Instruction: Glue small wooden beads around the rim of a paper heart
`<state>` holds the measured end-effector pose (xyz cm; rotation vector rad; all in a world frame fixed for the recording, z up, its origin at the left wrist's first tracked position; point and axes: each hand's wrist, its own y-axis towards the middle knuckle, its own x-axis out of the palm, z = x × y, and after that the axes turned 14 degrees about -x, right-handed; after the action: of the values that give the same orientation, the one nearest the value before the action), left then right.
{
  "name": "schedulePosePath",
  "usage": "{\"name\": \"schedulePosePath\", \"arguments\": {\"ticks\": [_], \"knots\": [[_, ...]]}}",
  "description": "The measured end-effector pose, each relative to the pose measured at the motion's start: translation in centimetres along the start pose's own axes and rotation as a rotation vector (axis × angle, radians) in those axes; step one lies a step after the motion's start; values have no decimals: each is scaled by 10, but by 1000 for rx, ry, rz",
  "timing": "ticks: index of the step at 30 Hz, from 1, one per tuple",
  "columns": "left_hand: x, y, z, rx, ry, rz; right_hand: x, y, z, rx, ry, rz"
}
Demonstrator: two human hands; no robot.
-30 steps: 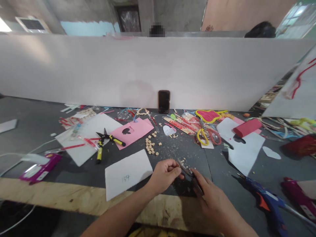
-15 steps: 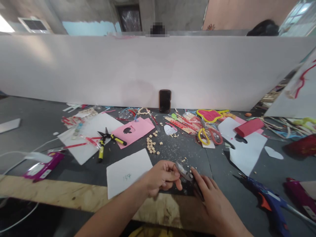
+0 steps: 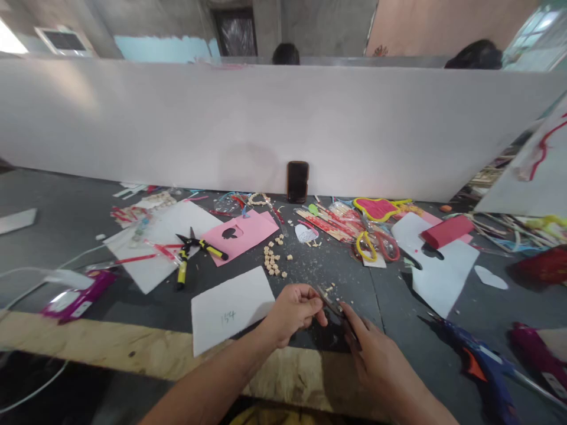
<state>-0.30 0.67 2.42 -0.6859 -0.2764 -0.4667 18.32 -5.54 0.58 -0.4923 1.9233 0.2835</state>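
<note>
In the lower middle, my left hand (image 3: 299,310) is closed in a pinch, its thumb and fingertips at the metal jaws. Whatever sits between those fingers is too small to make out. My right hand (image 3: 378,354) is wrapped round the dark handles of a pair of pliers (image 3: 333,306), the head pointing up and left toward my left fingertips. Small pale scraps (image 3: 328,289) lie just beyond the jaws. A loose group of small beige pieces (image 3: 272,262) rests farther off to the left. Beside my left forearm is a white sheet (image 3: 230,310) with green handwriting.
Yellow-handled pliers (image 3: 188,257) lie open at left near pink card (image 3: 248,233). A blue glue gun (image 3: 481,360) is at right. Scissors (image 3: 367,247) and red-patterned sticks (image 3: 325,224) lie behind. A phone (image 3: 297,182) leans on the white partition (image 3: 177,124).
The pliers have turned in my right hand, and their head now looks narrower. My left hand has shifted slightly upward. Objects on the table stay where they were.
</note>
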Motion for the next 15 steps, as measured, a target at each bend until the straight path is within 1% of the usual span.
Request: {"name": "schedulePosePath", "arguments": {"ticks": [7,15], "knots": [[-2,7,-4,46,11,11,-13,5,-1,2,104,-43],[-3,9,-8,99,19,27,-21,7,-5,20,272,-69]]}}
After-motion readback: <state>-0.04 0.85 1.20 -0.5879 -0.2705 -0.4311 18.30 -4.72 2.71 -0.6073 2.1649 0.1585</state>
